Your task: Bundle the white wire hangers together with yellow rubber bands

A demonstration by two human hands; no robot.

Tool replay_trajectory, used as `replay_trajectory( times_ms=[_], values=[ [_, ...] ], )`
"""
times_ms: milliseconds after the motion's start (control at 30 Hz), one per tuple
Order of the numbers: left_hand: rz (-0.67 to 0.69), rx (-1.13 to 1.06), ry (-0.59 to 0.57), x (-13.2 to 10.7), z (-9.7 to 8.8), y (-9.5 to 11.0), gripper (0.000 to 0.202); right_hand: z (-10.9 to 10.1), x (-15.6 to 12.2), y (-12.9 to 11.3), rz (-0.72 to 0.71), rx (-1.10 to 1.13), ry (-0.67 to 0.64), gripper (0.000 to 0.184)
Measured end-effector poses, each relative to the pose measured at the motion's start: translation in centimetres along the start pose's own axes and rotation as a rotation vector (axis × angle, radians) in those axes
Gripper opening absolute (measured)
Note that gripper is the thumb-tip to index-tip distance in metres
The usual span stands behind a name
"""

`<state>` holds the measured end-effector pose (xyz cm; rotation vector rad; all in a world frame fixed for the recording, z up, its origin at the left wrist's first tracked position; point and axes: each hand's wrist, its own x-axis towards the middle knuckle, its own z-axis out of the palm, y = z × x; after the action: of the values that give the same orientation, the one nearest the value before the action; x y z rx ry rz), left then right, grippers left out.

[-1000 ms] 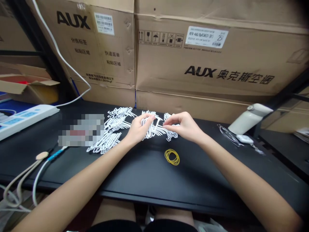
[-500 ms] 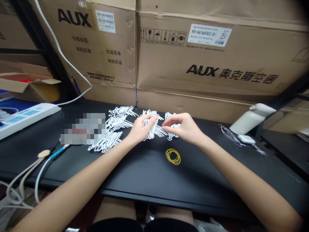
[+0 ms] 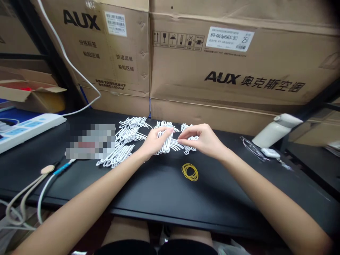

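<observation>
Several small white plastic hooks (image 3: 126,139) lie in bunches on the black table (image 3: 164,193). My left hand (image 3: 153,142) is closed round one bunch of white hooks (image 3: 166,141), fingers curled over its top. My right hand (image 3: 203,140) pinches the right end of that same bunch between thumb and fingertips, with another bunch of hooks (image 3: 189,129) just behind it. A coil of yellow rubber bands (image 3: 190,171) lies on the table in front of my right wrist, touched by neither hand.
Large AUX cardboard boxes (image 3: 228,63) wall off the back of the table. A white power strip (image 3: 26,129) and cables (image 3: 23,198) sit at the left. A white bottle (image 3: 276,130), a small white device (image 3: 270,152) and a clear bag (image 3: 251,148) lie at the right.
My hands have drawn slightly closer on the bunch, gathering the hooks tighter. The camera shifted a little; nothing else on the table moved.
</observation>
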<state>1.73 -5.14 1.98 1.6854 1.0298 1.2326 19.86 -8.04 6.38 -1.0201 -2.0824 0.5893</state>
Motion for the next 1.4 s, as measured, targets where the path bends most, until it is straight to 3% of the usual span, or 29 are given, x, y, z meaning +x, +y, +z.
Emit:
replay_trajectory(
  times_ms=[400, 600, 667, 833, 900, 967, 1033, 1100, 1167, 1267, 1400],
  values=[
    [0.017, 0.058, -0.026, 0.3, -0.2, -0.5, 0.036, 0.3, -0.1, 0.0, -0.06, -0.04, 0.005, 0.004],
    [0.001, 0.034, 0.026, 0.4, -0.2, -0.5, 0.035, 0.6, 0.0, 0.3, -0.062, -0.014, 0.008, 0.006],
    [-0.054, -0.034, 0.049, 0.5, -0.4, -0.5, 0.037, 1.0, 0.0, 0.5, -0.058, -0.015, 0.082, 0.01],
    [-0.295, -0.381, 0.159, 1.5, -1.4, -0.6, 0.036, 2.1, 0.0, 1.0, -0.089, -0.085, 0.443, 0.015],
    [-0.347, -0.492, 0.229, 1.9, -1.8, -0.7, 0.03, 2.7, -0.2, 1.3, -0.126, -0.175, 0.468, 0.012],
    [-0.373, -0.559, 0.289, 2.1, -2.0, -0.8, 0.027, 3.4, -0.5, 1.6, -0.148, -0.293, 0.345, 0.012],
    [-0.373, -0.588, 0.317, 2.1, -2.1, -0.7, 0.027, 4.2, -0.8, 1.9, -0.182, -0.405, 0.107, 0.014],
    [-0.357, -0.589, 0.316, 2.0, -2.0, -0.6, 0.028, 5.1, -1.2, 2.1, -0.237, -0.488, -0.12, 0.028],
    [-0.347, -0.578, 0.317, 1.9, -2.0, -0.5, 0.029, 5.9, -1.6, 2.3, -0.284, -0.545, -0.258, 0.044],
    [-0.361, -0.559, 0.329, 1.9, -2.0, -0.6, 0.032, 6.7, -1.9, 2.7, -0.294, -0.585, -0.313, 0.051],
    [-0.368, -0.531, 0.322, 1.9, -1.9, -0.6, 0.033, 6.8, -1.7, 3.0, -0.311, -0.601, -0.292, 0.049]
  ],
)
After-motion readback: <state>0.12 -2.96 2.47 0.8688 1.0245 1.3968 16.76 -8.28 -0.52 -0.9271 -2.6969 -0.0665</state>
